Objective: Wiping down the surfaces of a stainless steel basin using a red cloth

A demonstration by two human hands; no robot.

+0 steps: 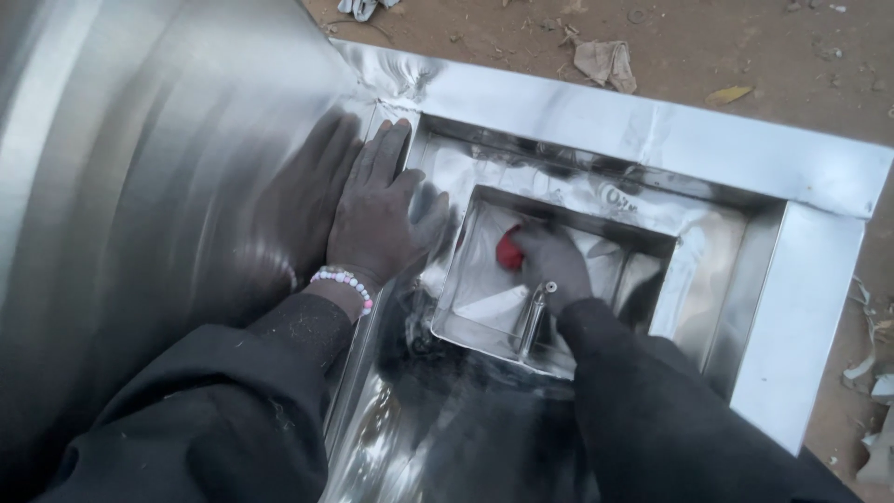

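**Head view: a red cloth pressed inside a polished steel hopper**

The head view looks down on a stainless-steel hopper [652, 130] with a wide, flat rim, standing on sandy ground [745, 47]. Beside it, filling the left of the frame, a large curved steel surface [140, 186] is seen, bright enough to carry a dark mirror image of the nearer hand.

The left hand [377, 219] is laid flat, palm down, at the corner where the curved surface meets the hopper's rim. Its fingers are spread and extended, gripping nothing. A bracelet of pale pink and white beads [343, 282] is worn at the wrist, just above a dark sleeve.

The right hand [551, 265] is reached down into the hopper's inner, square recess [484, 298]. Its fingers are curled around a red cloth [509, 250], which is held against the recess wall near the upper left corner; only a small part of the cloth shows past the knuckles. A slim metal rod or handle [533, 317] stands just below that hand, and whether it is touched cannot be told.

On the ground beyond the rim, a crumpled scrap of pale cloth [605, 63] and a dry yellow leaf [728, 94] are lying well apart from both hands.
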